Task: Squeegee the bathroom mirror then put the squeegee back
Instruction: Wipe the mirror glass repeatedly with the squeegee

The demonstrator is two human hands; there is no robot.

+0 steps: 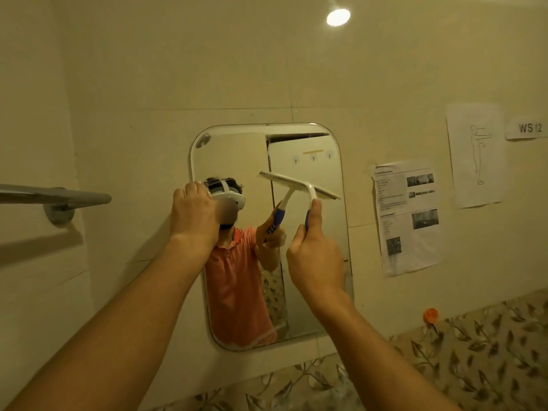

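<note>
- Squeegee (296, 183): its blade lies against the upper right of the mirror (296, 315), tilted down towards the right. The white neck curves down to a blue handle.
- Right hand (315, 256): your fingers are curled round the blue handle and your thumb points up along the neck.
- Left hand (194, 210): it rests at the mirror's left edge with the fingers bent. You cannot tell whether they clasp the rim or only press on it.
- Bar (56, 197): fixed to the wall left of the mirror.
- Sheets: a printed page (406, 221), a figure drawing (476, 155) and a "WS 12" label (529, 128) hang on the wall to the right.
- Orange piece (430, 315): on the wall at the lower right, too small to identify.
</note>
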